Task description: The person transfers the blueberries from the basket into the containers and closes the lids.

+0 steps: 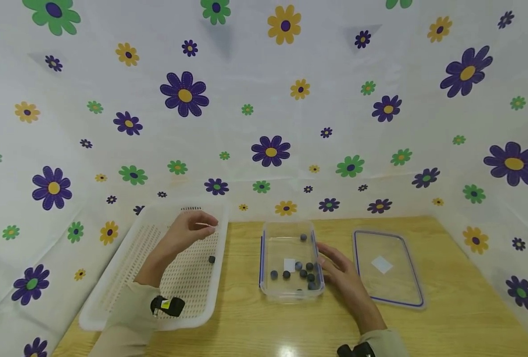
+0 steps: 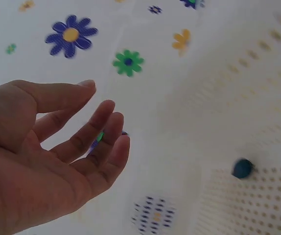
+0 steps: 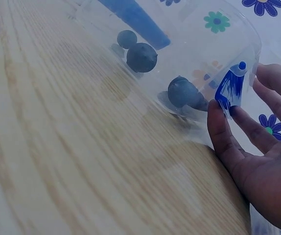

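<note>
My left hand (image 1: 188,231) hovers above the white perforated basket (image 1: 221,233), fingers loosely bent, with nothing visible between them. One blueberry (image 1: 212,259) lies in the basket near its right wall; the left wrist view shows this blueberry (image 2: 242,168) to the right of the hand. At the right side of a clear plastic box (image 1: 270,248), my right hand (image 1: 342,272) holds the wall by its blue-sealed latch (image 3: 231,85), thumb and fingers around it. Several blueberries (image 1: 303,273) sit in the box, mostly toward its near right corner.
A clear lid (image 1: 400,277) with a blue seal and a white label lies flat on the wooden table (image 1: 246,317), right of the box. Behind and at both sides hangs a white flowered cloth (image 1: 228,124).
</note>
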`<state>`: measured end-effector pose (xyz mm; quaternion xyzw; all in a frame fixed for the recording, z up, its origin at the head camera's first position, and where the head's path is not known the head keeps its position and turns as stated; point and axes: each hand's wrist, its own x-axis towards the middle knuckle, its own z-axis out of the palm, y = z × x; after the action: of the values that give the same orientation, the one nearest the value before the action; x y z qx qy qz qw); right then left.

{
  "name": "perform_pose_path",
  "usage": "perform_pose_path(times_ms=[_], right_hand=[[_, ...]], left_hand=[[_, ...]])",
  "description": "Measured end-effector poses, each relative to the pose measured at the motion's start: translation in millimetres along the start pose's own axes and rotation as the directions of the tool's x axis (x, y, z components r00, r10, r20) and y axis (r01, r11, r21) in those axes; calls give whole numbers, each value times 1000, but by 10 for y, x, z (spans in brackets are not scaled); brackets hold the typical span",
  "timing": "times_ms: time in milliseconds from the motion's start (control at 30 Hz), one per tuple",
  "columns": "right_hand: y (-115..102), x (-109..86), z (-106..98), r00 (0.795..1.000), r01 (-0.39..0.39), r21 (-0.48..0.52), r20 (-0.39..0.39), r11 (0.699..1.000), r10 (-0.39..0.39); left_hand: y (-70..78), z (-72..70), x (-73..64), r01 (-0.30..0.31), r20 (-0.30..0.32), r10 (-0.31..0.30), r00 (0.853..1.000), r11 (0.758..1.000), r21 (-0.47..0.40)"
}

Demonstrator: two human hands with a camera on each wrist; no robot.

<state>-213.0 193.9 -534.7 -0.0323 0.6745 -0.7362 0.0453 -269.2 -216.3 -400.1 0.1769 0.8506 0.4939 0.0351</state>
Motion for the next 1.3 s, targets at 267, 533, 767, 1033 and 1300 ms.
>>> perform_pose_path(times_ms=[267, 533, 767, 1033, 1300], right_hand=[[1, 0, 16, 1000, -2, 18, 5, 1000, 2], [4, -4, 48, 1000, -3, 14, 10, 1000, 3], [10, -4, 35, 1000, 1, 9, 19, 1000, -1], [2, -18, 15, 1000, 6, 24, 8, 1000, -7], [10, -14, 12, 1000, 6, 25, 5, 1000, -7]], left_hand=[[-336, -32, 32, 188, 94, -185, 978, 982, -29], [-602, 29, 84, 316, 150, -318, 936, 948, 41], [-712, 125, 73, 367, 162, -372, 914, 928, 59], [-783, 226, 123, 380, 147, -390, 909, 920, 94], [-836, 158, 152, 357, 123, -368, 922, 929, 101]])
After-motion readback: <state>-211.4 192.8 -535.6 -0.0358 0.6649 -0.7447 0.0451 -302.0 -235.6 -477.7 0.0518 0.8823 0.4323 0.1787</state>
